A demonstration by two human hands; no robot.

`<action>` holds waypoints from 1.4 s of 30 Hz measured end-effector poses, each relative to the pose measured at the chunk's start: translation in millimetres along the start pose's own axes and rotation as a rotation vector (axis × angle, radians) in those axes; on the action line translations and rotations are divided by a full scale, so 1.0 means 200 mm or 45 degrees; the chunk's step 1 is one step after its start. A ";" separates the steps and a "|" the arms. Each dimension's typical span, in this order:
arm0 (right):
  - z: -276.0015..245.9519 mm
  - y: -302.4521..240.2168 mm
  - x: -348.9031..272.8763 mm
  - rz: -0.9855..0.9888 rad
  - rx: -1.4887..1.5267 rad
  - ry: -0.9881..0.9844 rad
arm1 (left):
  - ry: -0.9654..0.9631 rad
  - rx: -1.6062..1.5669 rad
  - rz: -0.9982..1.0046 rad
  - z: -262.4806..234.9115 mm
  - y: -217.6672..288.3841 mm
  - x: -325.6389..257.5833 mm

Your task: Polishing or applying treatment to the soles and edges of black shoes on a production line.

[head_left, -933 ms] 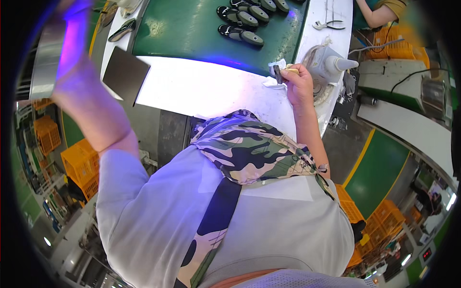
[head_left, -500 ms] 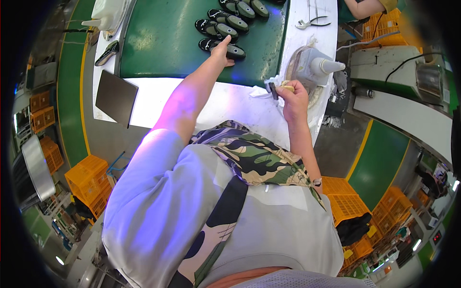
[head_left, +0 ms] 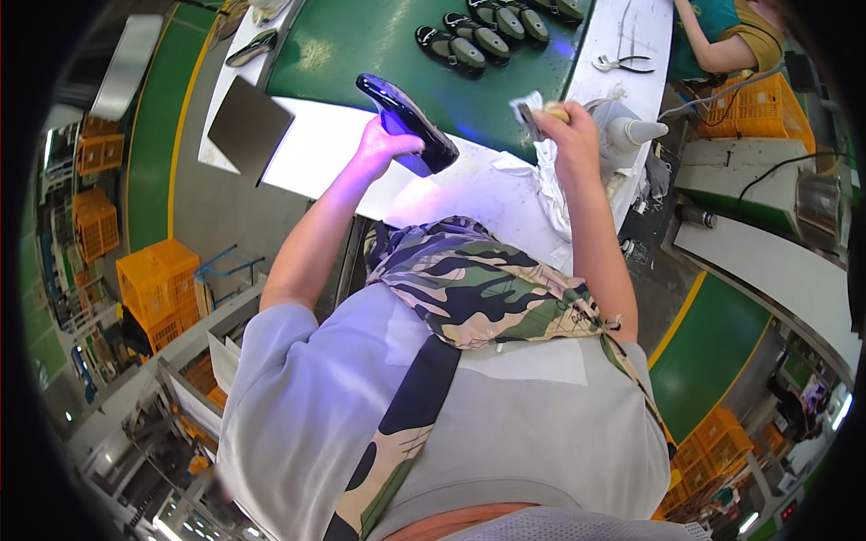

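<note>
My left hand (head_left: 382,151) is closed around a glossy black shoe (head_left: 417,117), lifted and tilted above the near edge of the green belt (head_left: 343,63). To the right, my right hand (head_left: 575,137) is closed on a small tool with a yellowish handle (head_left: 556,112), perhaps a brush; its head is dark and blurred, with something whitish at its tip. The tool and the shoe are apart. Farther up the belt, several black shoes (head_left: 451,52) with grey-green insoles lie in a slanting row. A crumpled white cloth (head_left: 548,191) lies on the white table by my right wrist.
A squeeze bottle with a white nozzle (head_left: 639,132) stands beyond my right hand, with pliers (head_left: 622,65) farther off. On the left are a dark flat panel (head_left: 251,131) and a lone shoe (head_left: 253,48). Another person's arm (head_left: 713,45) shows at upper right, near orange crates (head_left: 758,110).
My left hand has taken the nearest shoe off the belt and brought it closer, to the left. My right hand has raised the small tool slightly. The view has shifted.
</note>
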State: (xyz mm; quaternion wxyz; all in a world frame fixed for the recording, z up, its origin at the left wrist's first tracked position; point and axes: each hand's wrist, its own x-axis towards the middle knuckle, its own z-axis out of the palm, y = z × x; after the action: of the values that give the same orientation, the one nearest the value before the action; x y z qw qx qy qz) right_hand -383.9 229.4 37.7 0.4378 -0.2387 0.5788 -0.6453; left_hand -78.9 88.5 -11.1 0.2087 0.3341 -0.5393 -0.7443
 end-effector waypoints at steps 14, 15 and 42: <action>0.73 -0.05 -0.11 -0.063 0.024 -0.800 | 0.381 1.486 1.176 0.22 0.45 -0.69; 0.73 -0.04 -0.12 -0.060 0.022 -0.814 | 0.391 1.490 1.193 0.23 0.45 -0.70; 0.73 -0.25 -0.16 -0.297 0.097 -1.197 | 0.112 0.670 0.071 0.33 0.33 -0.85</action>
State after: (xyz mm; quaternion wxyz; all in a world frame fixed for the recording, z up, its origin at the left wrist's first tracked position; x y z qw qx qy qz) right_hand -263.0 175.4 123.4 0.5850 -0.5516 0.2637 -0.5329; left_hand -12.6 226.0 110.0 0.1582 0.3942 -0.7136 -0.5571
